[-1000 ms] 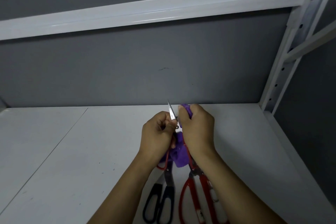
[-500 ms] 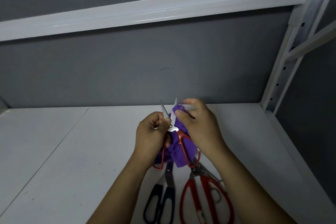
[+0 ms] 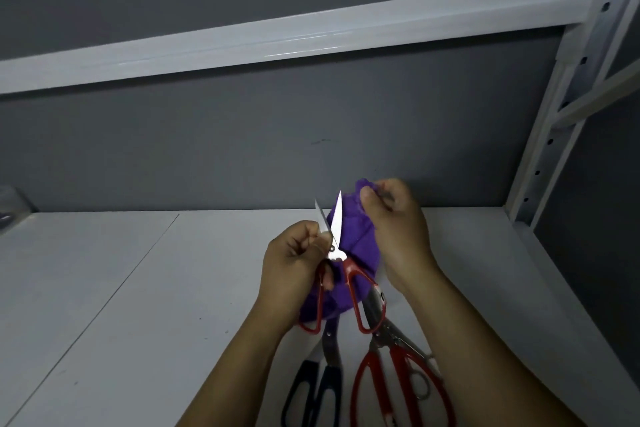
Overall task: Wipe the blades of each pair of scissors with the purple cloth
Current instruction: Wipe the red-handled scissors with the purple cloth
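Observation:
My left hand (image 3: 294,264) holds a small pair of red-handled scissors (image 3: 349,274) upright over the white shelf, fingers pinched around one blade, both blades spread apart and pointing up. My right hand (image 3: 398,229) grips the purple cloth (image 3: 353,236), which hangs behind the blades and handles; its top is bunched between thumb and fingers, just right of the blade tips. Two more pairs lie on the shelf below: black-handled scissors (image 3: 318,388) and large red-handled scissors (image 3: 398,378), partly covered by my right forearm.
The white shelf board (image 3: 138,305) stretches wide to the left. A grey back wall (image 3: 242,156) stands close behind my hands. A white beam (image 3: 277,42) crosses overhead, and a perforated white upright (image 3: 554,135) rises at the right.
The scissor blades have opened from shut to spread apart. My right hand has slid the cloth up and to the right, off the blades.

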